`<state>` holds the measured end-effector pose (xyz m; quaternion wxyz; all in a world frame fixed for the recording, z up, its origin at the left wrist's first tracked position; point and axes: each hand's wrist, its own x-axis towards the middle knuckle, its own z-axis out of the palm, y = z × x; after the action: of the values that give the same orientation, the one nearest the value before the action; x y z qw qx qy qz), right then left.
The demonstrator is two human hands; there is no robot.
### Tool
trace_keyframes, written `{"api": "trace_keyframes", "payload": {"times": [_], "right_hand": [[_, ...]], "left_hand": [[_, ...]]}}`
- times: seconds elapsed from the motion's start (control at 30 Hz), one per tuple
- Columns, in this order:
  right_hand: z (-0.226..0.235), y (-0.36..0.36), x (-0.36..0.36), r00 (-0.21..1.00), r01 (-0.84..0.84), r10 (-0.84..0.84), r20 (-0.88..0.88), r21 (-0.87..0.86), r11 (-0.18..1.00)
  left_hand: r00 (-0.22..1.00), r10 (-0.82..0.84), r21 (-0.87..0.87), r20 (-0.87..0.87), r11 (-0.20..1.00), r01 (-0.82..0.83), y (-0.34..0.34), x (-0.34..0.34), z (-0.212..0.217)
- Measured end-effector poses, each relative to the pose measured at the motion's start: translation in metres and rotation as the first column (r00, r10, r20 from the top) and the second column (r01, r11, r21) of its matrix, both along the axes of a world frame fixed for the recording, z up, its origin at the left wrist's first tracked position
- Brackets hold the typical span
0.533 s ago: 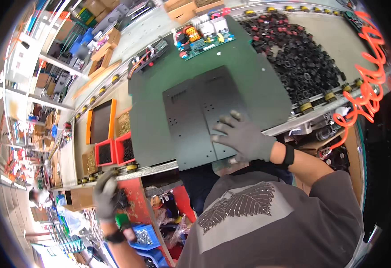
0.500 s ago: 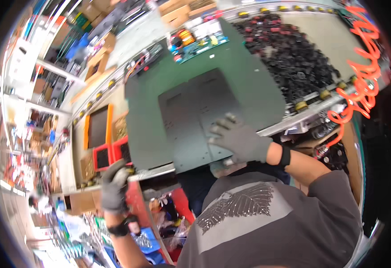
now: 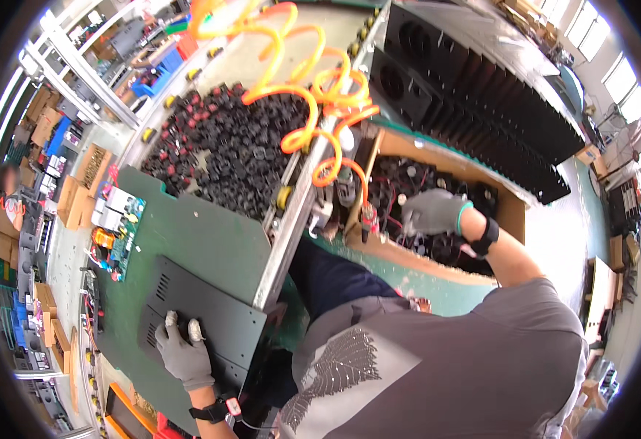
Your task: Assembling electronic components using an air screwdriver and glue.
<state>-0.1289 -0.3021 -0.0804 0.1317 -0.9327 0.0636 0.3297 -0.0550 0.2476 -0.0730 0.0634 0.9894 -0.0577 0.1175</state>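
Observation:
My left hand, in a grey glove, lies with fingers apart on a flat black metal panel that has rows of slots and small holes. The panel rests on a green mat at the edge of the workbench. Off to the right, my right hand, also gloved, is over an open cardboard box of black parts with thin reddish wires. Its fingers point down and bend toward these parts. The fingertips are not clear against the dark parts, so I cannot tell whether anything is held.
A heap of small black and red parts lies beyond the mat. An orange coiled hose hangs across the bench rail. A circuit board stands at the mat's left. Black slotted metal panels stand in rows behind the box.
The view has swung to the right. My right hand has left the black panel and reached over to the cardboard box. My left hand, raised beside the bench before, now lies on the panel.

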Motion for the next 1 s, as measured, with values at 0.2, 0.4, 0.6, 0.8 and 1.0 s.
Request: {"api": "trace_keyframes", "payload": {"times": [0.2, 0.4, 0.6, 0.8, 1.0], "right_hand": [[-0.068, -0.020, 0.005, 0.891, 0.328, -0.369, 0.265, 0.185, 0.926], [-0.132, 0.021, 0.034, 0.910, 0.154, -0.270, 0.314, 0.349, 0.925], [-0.174, -0.023, 0.024, 0.912, 0.111, -0.395, 0.110, 0.862, 0.495], [0.023, 0.046, 0.038, 0.882, -0.065, -0.395, 0.256, 0.897, 0.437], [0.089, 0.155, 0.091, 0.886, -0.242, -0.345, 0.309, 0.944, 0.225]], "left_hand": [[1.000, 0.013, 0.096, -0.005, 0.995, -0.012, -0.002, -0.012, 0.005], [0.997, 0.031, -0.253, -0.072, 0.966, -0.048, 0.024, -0.024, 0.012], [0.956, 0.179, -0.909, -0.234, 0.309, -0.281, 0.059, -0.025, -0.007], [0.942, 0.211, -0.950, -0.259, 0.121, -0.288, 0.075, -0.039, -0.009], [0.884, 0.386, -0.964, -0.264, -0.136, -0.229, 0.086, -0.067, -0.001]]}}
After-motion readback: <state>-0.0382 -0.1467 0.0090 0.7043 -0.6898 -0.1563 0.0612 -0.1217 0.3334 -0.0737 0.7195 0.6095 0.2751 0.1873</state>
